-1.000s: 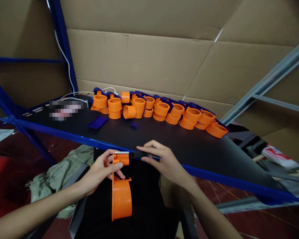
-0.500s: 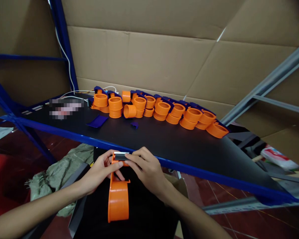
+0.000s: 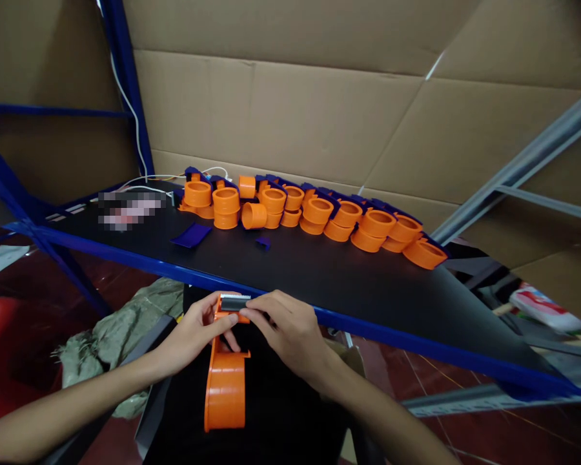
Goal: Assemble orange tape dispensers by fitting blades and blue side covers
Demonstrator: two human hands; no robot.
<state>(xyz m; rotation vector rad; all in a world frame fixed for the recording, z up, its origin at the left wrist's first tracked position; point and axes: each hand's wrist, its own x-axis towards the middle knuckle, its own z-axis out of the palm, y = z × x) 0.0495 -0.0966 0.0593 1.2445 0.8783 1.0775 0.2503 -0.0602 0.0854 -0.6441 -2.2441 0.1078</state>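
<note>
An orange tape dispenser (image 3: 226, 391) hangs over my lap, its round hub low and its head near the table's front edge. Across the head lies a black strip (image 3: 233, 304), and a silver serrated blade (image 3: 235, 296) runs along its top. My left hand (image 3: 208, 325) is closed around the left side of the head, thumb in front and fingers behind. My right hand (image 3: 285, 324) has its fingertips pinched at the strip's right end; what lies under those fingertips is hidden.
A black table (image 3: 314, 271) with a blue front edge stands ahead. Along its back sit several orange-and-purple dispensers (image 3: 318, 210). A purple plate (image 3: 192, 236) and a small purple piece (image 3: 263, 243) lie before them. Blue rack posts (image 3: 126, 77) rise at left; cardboard stands behind.
The dispenser's lower end has swung slightly left. My right hand has shifted a little to the right along the head, with its fingertips still at the black strip's end.
</note>
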